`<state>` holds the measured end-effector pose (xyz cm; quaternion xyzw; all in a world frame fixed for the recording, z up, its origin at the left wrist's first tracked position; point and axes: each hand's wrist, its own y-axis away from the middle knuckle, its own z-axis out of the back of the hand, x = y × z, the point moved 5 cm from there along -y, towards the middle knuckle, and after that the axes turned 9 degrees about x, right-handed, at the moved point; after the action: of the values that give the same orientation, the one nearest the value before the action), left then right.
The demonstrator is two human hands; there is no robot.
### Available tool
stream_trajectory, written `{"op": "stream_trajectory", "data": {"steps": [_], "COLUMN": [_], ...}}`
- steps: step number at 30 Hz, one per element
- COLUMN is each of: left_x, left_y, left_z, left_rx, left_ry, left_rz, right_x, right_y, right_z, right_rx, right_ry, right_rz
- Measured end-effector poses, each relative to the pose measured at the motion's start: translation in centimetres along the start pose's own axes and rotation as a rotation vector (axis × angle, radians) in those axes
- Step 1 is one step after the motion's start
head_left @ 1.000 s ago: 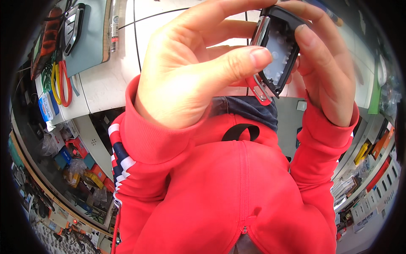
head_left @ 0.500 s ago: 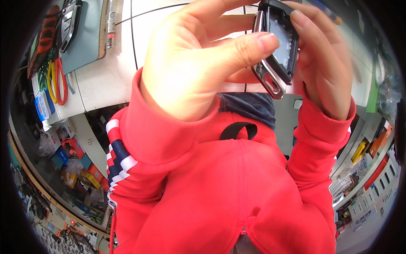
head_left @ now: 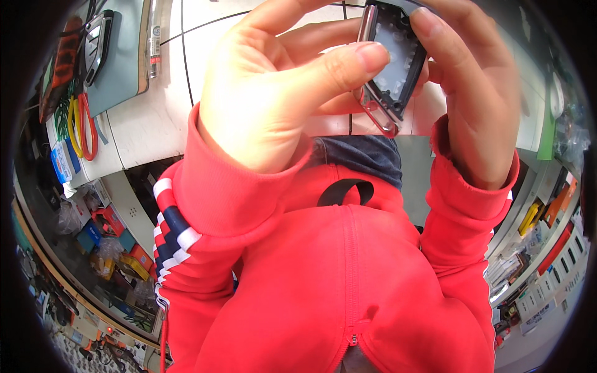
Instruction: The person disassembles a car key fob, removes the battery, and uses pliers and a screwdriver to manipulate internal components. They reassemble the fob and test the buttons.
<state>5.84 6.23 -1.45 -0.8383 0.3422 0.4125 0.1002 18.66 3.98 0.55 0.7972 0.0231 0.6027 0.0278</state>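
Observation:
I hold a small black key fob shell [head_left: 390, 59] with a chrome edge at top centre, over the white tiled bench [head_left: 137, 140]. Its open face shows a translucent, toothed insert, and a metal loop piece angles from its lower end. My left hand [head_left: 273, 87] grips it from the left, thumb on the chrome side; some fingers are behind it. My right hand [head_left: 472, 93] holds its right side, with a fingertip at the upper right corner. Another black fob [head_left: 99, 46] with silver trim lies on a grey-blue mat [head_left: 130, 74] at upper left.
Left are a red-and-black tool [head_left: 59, 68], yellow and red handled tools [head_left: 87, 137], a blue package [head_left: 62, 161] and a marker [head_left: 154, 50]. Crowded shelves [head_left: 112, 248] flank my lap on both sides; a green strip [head_left: 547, 130] stands at right.
Both hands and the fob shell have shifted left in the picture compared with earlier. The shell rose and tilted, then came slightly lower. The hold by both hands continues.

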Motion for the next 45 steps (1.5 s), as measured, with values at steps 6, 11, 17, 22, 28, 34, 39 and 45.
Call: {"op": "stream_trajectory", "data": {"steps": [6, 11, 17, 22, 28, 34, 39, 45], "left_x": [-0.1, 0.0, 0.1, 0.0, -0.2, 0.0, -0.2, -0.3], "left_y": [0.7, 1.1, 1.2, 1.2, 1.5, 1.5, 1.5, 1.4], "left_z": [0.2, 0.3, 0.5, 0.3, 0.4, 0.4, 0.4, 0.3], "left_rx": [-0.066, -0.125, -0.17, -0.175, -0.189, -0.199, -0.198, -0.17], "left_ry": [-0.027, -0.049, -0.06, -0.067, -0.079, -0.077, -0.1, -0.081], "left_rz": [-0.022, -0.047, -0.078, -0.09, -0.037, -0.023, -0.034, -0.044], "right_x": [0.7, 1.0, 1.2, 2.2, 2.9, 3.0, 3.0, 2.8], "right_y": [1.0, 1.2, 0.9, 1.2, 1.2, 1.3, 1.2, 1.2], "right_z": [0.2, 0.0, -0.7, -1.9, -2.6, -2.7, -2.2, -1.5], "right_rx": [-0.019, -0.028, -0.031, -0.058, -0.01, -0.04, -0.018, -0.018], "right_ry": [0.186, 0.306, 0.506, 0.918, 1.1, 1.141, 0.974, 1.047], "right_rz": [0.104, 0.208, 0.403, 0.452, 0.508, 0.519, 0.497, 0.252]}}
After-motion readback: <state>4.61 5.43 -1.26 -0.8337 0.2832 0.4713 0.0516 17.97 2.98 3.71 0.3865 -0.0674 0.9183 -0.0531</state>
